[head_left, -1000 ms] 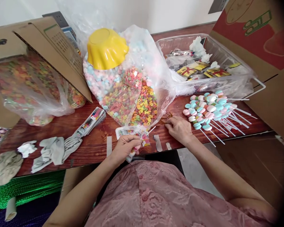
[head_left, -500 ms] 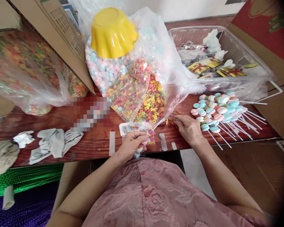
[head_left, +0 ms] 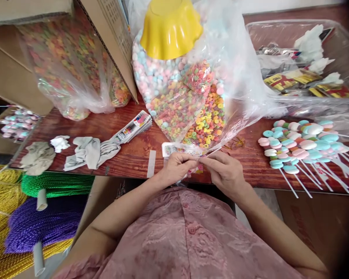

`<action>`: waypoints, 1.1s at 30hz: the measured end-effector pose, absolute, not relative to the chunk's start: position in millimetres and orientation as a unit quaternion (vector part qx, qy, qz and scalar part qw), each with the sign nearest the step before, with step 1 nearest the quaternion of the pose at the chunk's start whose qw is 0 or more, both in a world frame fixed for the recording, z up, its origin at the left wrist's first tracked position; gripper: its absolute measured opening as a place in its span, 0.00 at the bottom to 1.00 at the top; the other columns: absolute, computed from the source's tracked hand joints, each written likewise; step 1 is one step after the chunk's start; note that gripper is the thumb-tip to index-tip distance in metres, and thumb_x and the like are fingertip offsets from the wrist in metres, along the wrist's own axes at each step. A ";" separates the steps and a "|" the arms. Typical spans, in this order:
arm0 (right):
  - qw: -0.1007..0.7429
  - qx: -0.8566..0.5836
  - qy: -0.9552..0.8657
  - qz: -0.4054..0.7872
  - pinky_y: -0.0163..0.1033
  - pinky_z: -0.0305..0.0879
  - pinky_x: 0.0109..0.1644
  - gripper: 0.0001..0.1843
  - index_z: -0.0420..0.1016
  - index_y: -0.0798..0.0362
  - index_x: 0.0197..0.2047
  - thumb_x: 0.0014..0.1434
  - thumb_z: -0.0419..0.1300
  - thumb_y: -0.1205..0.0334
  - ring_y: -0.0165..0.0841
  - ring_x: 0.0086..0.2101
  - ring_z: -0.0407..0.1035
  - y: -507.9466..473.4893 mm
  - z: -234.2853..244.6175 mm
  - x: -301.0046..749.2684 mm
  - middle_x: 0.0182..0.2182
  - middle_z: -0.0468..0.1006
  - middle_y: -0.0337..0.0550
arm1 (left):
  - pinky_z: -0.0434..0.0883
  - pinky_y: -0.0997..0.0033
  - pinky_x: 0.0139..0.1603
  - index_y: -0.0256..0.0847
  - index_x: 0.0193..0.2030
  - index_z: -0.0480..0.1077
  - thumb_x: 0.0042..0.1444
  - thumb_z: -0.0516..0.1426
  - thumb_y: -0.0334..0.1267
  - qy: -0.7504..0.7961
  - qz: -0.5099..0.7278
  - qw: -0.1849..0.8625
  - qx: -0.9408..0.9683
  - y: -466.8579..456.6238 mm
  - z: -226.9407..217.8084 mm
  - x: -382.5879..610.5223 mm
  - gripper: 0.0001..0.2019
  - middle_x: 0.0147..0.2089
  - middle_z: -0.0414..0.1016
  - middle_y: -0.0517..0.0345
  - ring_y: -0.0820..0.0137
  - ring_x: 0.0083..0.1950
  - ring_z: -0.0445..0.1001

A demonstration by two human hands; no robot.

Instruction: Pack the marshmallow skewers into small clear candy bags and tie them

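My left hand (head_left: 180,167) is closed, pinching a candy skewer in a clear printed wrapper (head_left: 189,174) at the table's front edge; most of it is hidden under the fingers. Its white stick (head_left: 212,152) slants up to the right. My right hand (head_left: 224,170) meets the left fingertips with thumb and finger pinched at the base of the stick. Whatever those fingers hold is too small to make out. Thin gold twist ties (head_left: 235,143) lie just beyond the right hand. Flat printed wrappers (head_left: 174,149) rest behind the left hand.
At the right lie several marshmallow skewers (head_left: 302,141). A clear bin (head_left: 279,27) stands behind them. Big bags of marshmallows and gummy rings (head_left: 177,100) sit ahead, topped by a yellow bowl (head_left: 171,31). Grey cloth sleeves (head_left: 90,153) and a wrapper stack (head_left: 132,128) lie left.
My right hand has come from the twist ties to my left hand, and their fingertips now meet. The view has turned left, showing more of the coloured cord bundles.
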State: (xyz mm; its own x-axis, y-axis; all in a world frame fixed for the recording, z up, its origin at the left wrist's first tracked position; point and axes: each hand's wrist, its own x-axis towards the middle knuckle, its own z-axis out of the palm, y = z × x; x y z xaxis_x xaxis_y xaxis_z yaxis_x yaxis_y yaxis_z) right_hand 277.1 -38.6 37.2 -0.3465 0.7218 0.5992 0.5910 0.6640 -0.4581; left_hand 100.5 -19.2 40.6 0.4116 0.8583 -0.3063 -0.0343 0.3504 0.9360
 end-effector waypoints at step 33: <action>0.381 -0.422 -0.819 -0.083 0.37 0.65 0.36 0.16 0.79 0.45 0.44 0.60 0.55 0.71 0.30 0.32 0.69 -34.0 11.5 266.0 0.35 0.79 0.42 | 0.69 0.74 0.30 0.35 0.27 0.74 0.40 0.68 0.37 0.441 0.428 0.764 0.194 -17.3 36.8 98.5 0.10 0.23 0.69 0.62 0.78 0.24 0.66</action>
